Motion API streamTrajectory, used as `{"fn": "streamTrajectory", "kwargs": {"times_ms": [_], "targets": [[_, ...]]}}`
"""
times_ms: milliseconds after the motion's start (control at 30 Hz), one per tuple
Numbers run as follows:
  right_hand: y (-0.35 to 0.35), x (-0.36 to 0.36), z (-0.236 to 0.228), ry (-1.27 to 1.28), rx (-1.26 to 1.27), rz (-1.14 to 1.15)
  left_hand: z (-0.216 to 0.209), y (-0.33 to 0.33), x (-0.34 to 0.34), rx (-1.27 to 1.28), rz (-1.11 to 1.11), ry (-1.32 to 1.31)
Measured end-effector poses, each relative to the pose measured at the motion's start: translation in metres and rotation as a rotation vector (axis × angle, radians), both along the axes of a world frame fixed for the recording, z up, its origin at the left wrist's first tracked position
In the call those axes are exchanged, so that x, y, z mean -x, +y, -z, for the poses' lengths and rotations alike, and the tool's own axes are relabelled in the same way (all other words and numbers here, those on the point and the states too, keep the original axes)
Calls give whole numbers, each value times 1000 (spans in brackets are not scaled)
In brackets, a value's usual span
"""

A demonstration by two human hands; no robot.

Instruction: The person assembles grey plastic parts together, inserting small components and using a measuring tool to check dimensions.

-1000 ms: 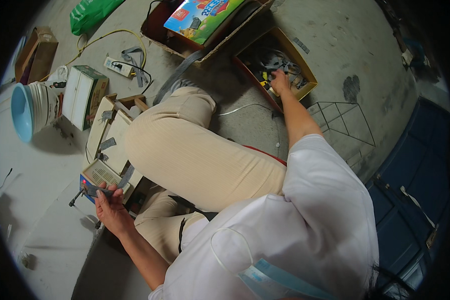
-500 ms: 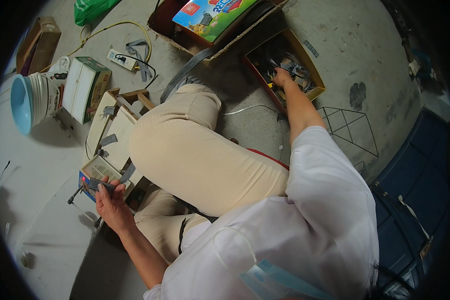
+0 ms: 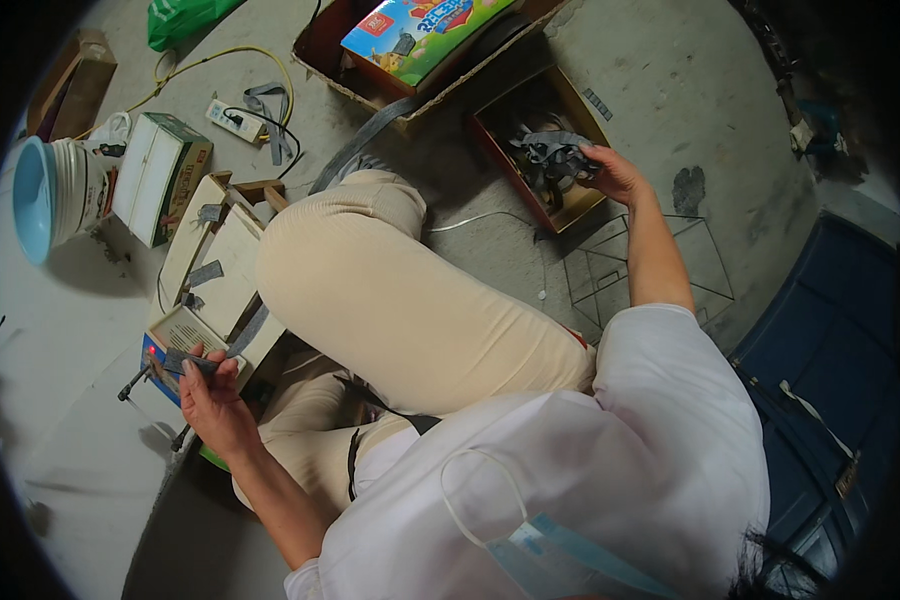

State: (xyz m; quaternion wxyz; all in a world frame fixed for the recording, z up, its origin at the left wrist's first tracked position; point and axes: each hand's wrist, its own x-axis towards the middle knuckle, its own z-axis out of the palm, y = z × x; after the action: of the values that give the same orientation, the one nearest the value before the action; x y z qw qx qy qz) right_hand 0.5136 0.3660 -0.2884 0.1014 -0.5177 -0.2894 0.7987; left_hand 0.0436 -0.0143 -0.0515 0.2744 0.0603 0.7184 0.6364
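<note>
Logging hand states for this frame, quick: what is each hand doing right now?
Left hand: closed on a grey strip above a small box.
Right hand: grip closed on a bundle of grey strips over the cardboard box.

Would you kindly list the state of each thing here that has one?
Left hand: pinching a grey strip.
Right hand: gripping tangled grey strips.
Brown cardboard box: open, strips inside.
Stacked pale bowls: lying sideways.
White power strip: cable plugged in.
</note>
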Motion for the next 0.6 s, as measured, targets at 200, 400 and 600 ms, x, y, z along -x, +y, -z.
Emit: {"fn": "streamTrajectory", "kwargs": {"times_ms": [200,400,600], "targets": [[9,-10,-59,52,-131,-107,-4,-14,-1,-33,-17,8],[13,-29,-112,268,-117,-133,-7,-27,2,-68,1,1],[16,-32,-141,-209,-409,-239,-17,-28,-5,-143,-10,36]]}}
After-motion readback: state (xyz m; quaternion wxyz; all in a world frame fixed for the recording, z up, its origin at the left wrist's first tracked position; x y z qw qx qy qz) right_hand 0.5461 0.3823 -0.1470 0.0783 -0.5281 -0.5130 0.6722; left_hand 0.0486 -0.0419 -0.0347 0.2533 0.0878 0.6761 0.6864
